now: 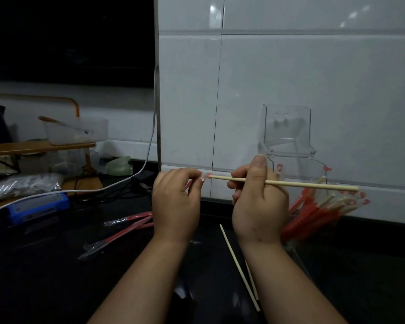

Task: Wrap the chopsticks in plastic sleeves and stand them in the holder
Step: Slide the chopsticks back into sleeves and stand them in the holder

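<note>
My right hand (pixel 258 195) pinches a bare wooden chopstick (pixel 313 184) held level, tip pointing left. My left hand (pixel 175 202) pinches the open mouth of a red and clear plastic sleeve (pixel 203 177), which touches the chopstick's tip. Behind my right hand stands a clear plastic holder (pixel 288 134) against the tiled wall, with several wrapped chopsticks (pixel 313 213) leaning out of it to the right. Two bare chopsticks (pixel 239 265) lie on the black counter below my right wrist. Empty sleeves (pixel 124 230) lie on the counter to the left.
A white cable (pixel 136 174) runs down from the wall to a blue and white device (pixel 33 206) at the left. Behind it are a clear box (pixel 77 132) on a wooden rack, a green object (pixel 119 167) and a plastic bag (pixel 21 185).
</note>
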Action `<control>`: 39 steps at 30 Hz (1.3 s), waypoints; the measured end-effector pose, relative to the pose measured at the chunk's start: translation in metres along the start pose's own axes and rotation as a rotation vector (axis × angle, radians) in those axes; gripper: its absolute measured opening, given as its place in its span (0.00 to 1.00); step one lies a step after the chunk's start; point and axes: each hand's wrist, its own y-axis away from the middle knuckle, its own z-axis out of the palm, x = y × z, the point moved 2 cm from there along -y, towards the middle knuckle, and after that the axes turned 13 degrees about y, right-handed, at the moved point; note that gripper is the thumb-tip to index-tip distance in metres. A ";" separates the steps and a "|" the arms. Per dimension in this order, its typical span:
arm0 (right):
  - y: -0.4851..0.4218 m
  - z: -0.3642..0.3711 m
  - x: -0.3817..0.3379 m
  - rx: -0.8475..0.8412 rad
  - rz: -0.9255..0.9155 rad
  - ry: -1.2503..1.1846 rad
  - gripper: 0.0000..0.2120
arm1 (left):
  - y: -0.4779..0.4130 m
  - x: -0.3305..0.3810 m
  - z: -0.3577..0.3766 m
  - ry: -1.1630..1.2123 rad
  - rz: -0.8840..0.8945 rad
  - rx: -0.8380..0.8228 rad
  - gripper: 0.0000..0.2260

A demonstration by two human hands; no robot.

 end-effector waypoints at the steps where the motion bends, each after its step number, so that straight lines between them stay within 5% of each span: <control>1: 0.000 0.000 0.000 -0.004 0.003 0.004 0.25 | 0.000 0.000 0.000 -0.002 0.000 0.000 0.03; 19: -0.002 0.003 -0.001 -0.123 0.111 -0.077 0.20 | -0.001 0.002 -0.001 -0.022 0.069 -0.009 0.02; 26: -0.002 0.002 0.000 -0.122 0.107 -0.066 0.21 | -0.001 0.007 -0.003 -0.020 0.107 -0.012 0.10; 33: -0.003 0.002 0.000 -0.159 0.104 -0.047 0.21 | -0.001 0.009 -0.002 -0.068 0.241 -0.042 0.05; 39: -0.004 -0.001 -0.005 -0.148 0.002 -0.015 0.19 | -0.002 0.003 -0.003 -0.115 0.118 -0.061 0.02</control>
